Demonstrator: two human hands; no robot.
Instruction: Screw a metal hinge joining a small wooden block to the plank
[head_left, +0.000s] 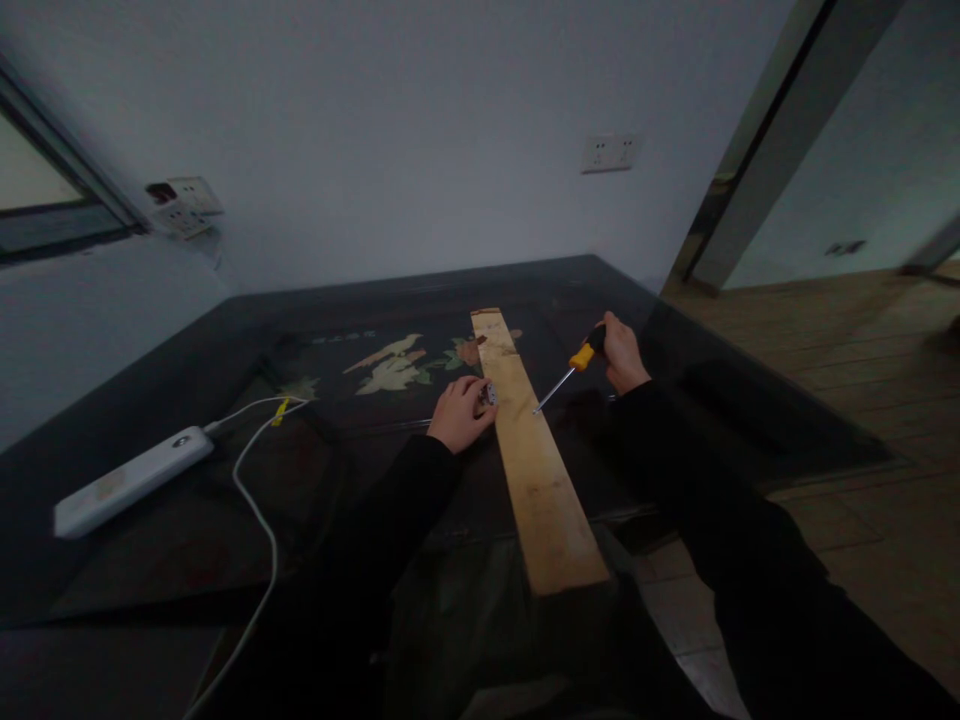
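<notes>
A long pale wooden plank point(536, 470) lies across a dark table point(150, 400) with a bird and leaf inlay point(390, 368). My left hand point(459, 412) rests at the plank's left edge, fingers curled round a small metal piece point(489, 394) that looks like a hinge. My right hand point(621, 352) grips the yellow and black handle of a screwdriver point(571, 372). Its shaft slants down to the left, with the tip touching or just above the plank's right side.
A white power strip point(131, 480) with a white cable point(255, 500) lies on the table's left part. Wall sockets point(609, 152) sit on the back wall, more point(184, 205) at the left. Wooden floor point(862, 380) and a doorway frame are to the right.
</notes>
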